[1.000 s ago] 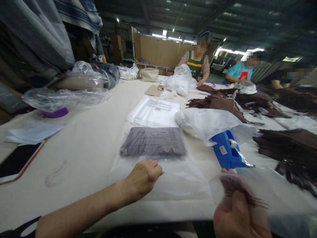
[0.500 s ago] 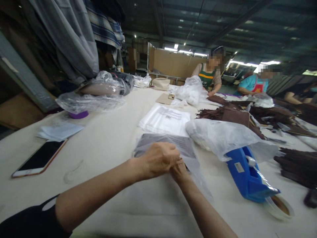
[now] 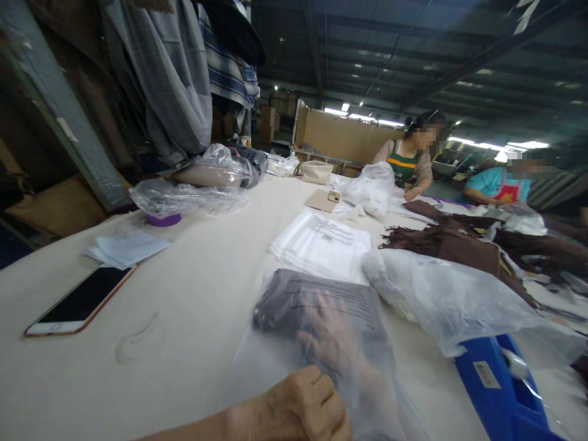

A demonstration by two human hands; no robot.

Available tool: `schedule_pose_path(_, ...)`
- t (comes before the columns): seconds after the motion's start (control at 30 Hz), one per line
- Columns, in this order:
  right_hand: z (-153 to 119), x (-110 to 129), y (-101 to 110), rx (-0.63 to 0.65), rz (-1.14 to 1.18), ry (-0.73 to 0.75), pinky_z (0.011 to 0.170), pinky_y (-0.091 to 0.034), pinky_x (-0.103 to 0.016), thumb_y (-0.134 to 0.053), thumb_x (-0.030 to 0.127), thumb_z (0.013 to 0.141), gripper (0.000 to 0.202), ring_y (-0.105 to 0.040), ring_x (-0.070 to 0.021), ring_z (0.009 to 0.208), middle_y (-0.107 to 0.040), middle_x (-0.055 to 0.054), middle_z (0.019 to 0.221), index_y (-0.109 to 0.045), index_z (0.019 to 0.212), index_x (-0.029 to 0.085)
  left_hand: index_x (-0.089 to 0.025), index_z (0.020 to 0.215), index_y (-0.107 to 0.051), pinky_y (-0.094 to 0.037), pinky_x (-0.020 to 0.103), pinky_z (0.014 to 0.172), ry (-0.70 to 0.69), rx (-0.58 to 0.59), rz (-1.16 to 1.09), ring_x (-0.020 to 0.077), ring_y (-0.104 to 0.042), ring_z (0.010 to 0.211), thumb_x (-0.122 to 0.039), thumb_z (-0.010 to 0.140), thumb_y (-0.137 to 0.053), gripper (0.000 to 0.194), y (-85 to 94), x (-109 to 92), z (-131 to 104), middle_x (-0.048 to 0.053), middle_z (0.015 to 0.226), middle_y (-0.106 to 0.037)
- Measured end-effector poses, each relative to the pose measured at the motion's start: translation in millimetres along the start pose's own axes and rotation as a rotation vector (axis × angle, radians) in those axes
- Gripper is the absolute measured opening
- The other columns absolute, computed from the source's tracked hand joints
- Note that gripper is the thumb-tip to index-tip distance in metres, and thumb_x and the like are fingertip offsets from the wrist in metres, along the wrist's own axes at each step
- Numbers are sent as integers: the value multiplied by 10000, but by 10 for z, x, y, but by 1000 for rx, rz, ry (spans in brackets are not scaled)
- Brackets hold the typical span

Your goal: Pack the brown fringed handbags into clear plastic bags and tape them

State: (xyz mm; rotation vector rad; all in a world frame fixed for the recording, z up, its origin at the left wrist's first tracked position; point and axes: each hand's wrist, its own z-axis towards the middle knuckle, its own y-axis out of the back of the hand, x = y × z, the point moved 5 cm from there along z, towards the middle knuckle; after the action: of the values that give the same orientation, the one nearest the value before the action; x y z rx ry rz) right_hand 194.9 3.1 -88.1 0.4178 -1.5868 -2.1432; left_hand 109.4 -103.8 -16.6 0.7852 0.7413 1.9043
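Observation:
A clear plastic bag lies on the white table in front of me, with a dark grey folded garment pushed to its far end. My right hand is inside the bag, seen through the film, with its fingers spread flat on the garment's near edge. At the bottom of the view, my left hand is closed on the bag's open near edge.
A phone lies at the left by papers and a purple tape roll. A stack of flat bags sits beyond the garment. To the right are crumpled plastic, a blue tape dispenser and brown fringed pieces. Two people work at the far right.
My right hand has slid into the bag onto the garment. My left hand has drawn back to the bag's open edge. My view has swung left and closer.

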Motion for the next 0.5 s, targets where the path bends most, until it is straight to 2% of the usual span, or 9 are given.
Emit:
schedule_pose_path(0.07, 66, 33, -38, 44, -3, 3, 1019, -318, -607, -458, 585, 850, 567, -327, -376, 1314, -403, -129, 1419, -446, 1341, 302, -172, 580, -450, -244, 252, 376, 0, -107, 27, 113, -338, 450, -58, 752, -555, 232, -82, -42, -48, -36, 517, -384)
schedule_pose_path(0.13, 118, 64, -49, 64, -8, -8, 1025, -309, -612, -420, 584, 866, 580, -327, -380, 1311, -411, -127, 1415, -426, 1360, 280, -169, 544, -429, -232, 247, 365, 26, -165, 24, 108, -320, 438, -30, 778, -507, 283, -170, -74, -109, -37, 503, -371)
schedule_pose_path(0.23, 138, 114, -3, 41, -13, -42, 1035, -306, -605, -414, 591, 863, 570, -340, -389, 1301, -454, -120, 1386, -463, 1338, 280, -160, 535, -440, -238, 244, 362, 70, -168, 10, 105, -318, 432, -8, 837, -410, 339, -260, -101, -193, -34, 500, -380)
schedule_pose_path(0.3, 81, 155, 55, -26, -24, -54, 1032, -310, -606, -433, 576, 861, 559, -337, -394, 1301, -463, -116, 1379, -470, 1333, 278, -163, 537, -432, -223, 252, 357, 84, -173, 18, 108, -303, 422, -6, 851, -384, 354, -263, -103, -233, -35, 490, -365)
schedule_pose_path(0.43, -295, 224, 51, -185, -98, -3, 989, -362, -601, -465, 454, 886, 568, -333, -391, 1304, -412, -183, 1401, -392, 1380, 183, -162, 570, -465, -216, 274, 371, 85, -134, 13, 115, -308, 415, -27, 860, -392, 328, -267, -81, -284, -36, 480, -366)
schedule_pose_path(0.5, -619, 245, -22, -272, -155, 78, 899, -465, -547, -460, 376, 891, 528, -450, -372, 1230, -493, -205, 1328, -409, 1360, 141, -161, 666, -546, -303, 280, 433, 97, -125, 29, 126, -403, 466, -46, 873, -396, 280, -278, -74, -329, -27, 527, -462)
